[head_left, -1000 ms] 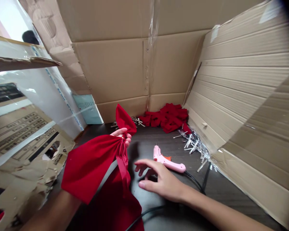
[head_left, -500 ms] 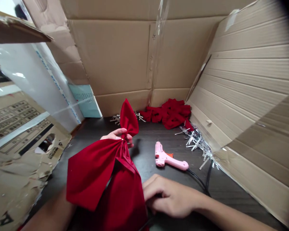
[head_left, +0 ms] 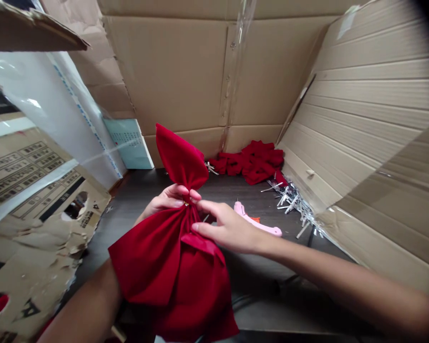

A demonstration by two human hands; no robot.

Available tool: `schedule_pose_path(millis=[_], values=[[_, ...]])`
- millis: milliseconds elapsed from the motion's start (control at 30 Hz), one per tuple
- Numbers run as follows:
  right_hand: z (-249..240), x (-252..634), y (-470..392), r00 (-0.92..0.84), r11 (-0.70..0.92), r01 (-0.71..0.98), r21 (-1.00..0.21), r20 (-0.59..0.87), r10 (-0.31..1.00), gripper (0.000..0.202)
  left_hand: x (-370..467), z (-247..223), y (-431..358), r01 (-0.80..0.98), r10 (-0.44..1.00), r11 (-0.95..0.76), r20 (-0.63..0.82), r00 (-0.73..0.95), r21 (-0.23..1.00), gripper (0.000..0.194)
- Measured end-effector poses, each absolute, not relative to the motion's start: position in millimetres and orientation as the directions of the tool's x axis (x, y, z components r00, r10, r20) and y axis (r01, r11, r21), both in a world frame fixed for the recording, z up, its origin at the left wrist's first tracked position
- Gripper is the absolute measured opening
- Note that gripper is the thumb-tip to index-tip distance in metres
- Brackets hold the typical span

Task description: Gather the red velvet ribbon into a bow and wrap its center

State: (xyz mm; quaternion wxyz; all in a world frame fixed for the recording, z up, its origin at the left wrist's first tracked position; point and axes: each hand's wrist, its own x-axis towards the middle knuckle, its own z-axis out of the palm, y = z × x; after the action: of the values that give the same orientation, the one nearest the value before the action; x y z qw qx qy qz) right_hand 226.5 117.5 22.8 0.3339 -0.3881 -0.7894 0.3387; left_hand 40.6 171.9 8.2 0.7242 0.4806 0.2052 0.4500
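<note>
A large red fabric bow (head_left: 186,271) is pinched at its gathered middle, with one loop pointing up and wide tails hanging toward the camera. My left hand (head_left: 164,200) is closed on the gathered part from the left. A small gold-coloured tie shows at that knot. On the other side, my right hand (head_left: 225,224) touches the folds just right of the knot, thumb and index finger apart around the fabric; its other fingers are partly hidden. Behind my right wrist lies a pink glue gun (head_left: 259,226), partly covered.
Red fabric pieces (head_left: 257,162) are heaped at the back of the dark table (head_left: 128,224). Silver twist ties (head_left: 293,202) lie along the right cardboard wall (head_left: 361,119). A light blue booklet (head_left: 128,143) leans at the back left, near printed cardboard (head_left: 32,190).
My right hand has moved up and left from the lower tails to the bow's knot. The upper loop has spread and tilted left, and the view has shifted slightly.
</note>
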Motion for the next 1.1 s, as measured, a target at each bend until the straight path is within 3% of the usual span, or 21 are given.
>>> schedule_pose_path(millis=[100, 167, 267, 333, 533, 667, 867, 967, 1100], values=[[36.8, 227.2, 133.4, -0.473, 0.512, 0.4, -0.76, 0.307, 0.826, 0.011, 37.9, 9.0, 168.8, -0.482, 0.909, 0.023, 0.181, 0.374, 0.876, 0.025], [50.3, 227.8, 140.9, -0.467, 0.565, 0.475, -0.674, 0.351, 0.811, 0.014, 35.1, 9.4, 168.9, -0.48, 0.93, -0.032, 0.201, 0.306, 0.877, 0.026], [70.4, 225.3, 145.8, -0.497, 0.638, 0.571, -0.517, 0.401, 0.77, 0.016, 29.1, 11.0, 174.1, -0.499, 0.938, -0.049, 0.211, 0.274, 0.865, 0.03], [79.2, 222.8, 148.4, -0.522, 0.66, 0.581, -0.475, 0.404, 0.751, 0.017, 25.0, 13.0, 179.6, -0.529, 0.935, -0.04, 0.218, 0.279, 0.848, 0.033], [94.0, 228.9, 170.6, -0.621, 0.724, 0.527, -0.445, 0.379, 0.686, 0.013, 22.5, 20.6, 191.1, -0.571, 0.932, 0.101, 0.122, 0.34, 0.815, 0.037], [108.9, 235.7, 181.9, -0.681, 0.74, 0.469, -0.482, 0.336, 0.65, 0.013, 25.9, 21.3, 191.7, -0.556, 0.942, 0.076, 0.124, 0.313, 0.828, 0.039], [113.7, 234.6, 187.5, -0.667, 0.703, 0.491, -0.514, 0.298, 0.683, 0.035, 24.9, 23.1, 191.0, -0.563, 0.905, 0.015, 0.228, 0.359, 0.826, 0.04], [114.3, 236.0, 188.6, -0.69, 0.728, 0.581, -0.364, 0.255, 0.678, 0.037, 21.8, 23.8, 192.0, -0.561, 0.877, 0.03, 0.248, 0.412, 0.827, 0.039], [121.8, 241.2, 185.3, -0.752, 0.759, 0.651, -0.02, 0.122, 0.648, 0.021, 20.2, 24.2, 192.9, -0.504, 0.832, 0.124, 0.187, 0.523, 0.855, 0.042]])
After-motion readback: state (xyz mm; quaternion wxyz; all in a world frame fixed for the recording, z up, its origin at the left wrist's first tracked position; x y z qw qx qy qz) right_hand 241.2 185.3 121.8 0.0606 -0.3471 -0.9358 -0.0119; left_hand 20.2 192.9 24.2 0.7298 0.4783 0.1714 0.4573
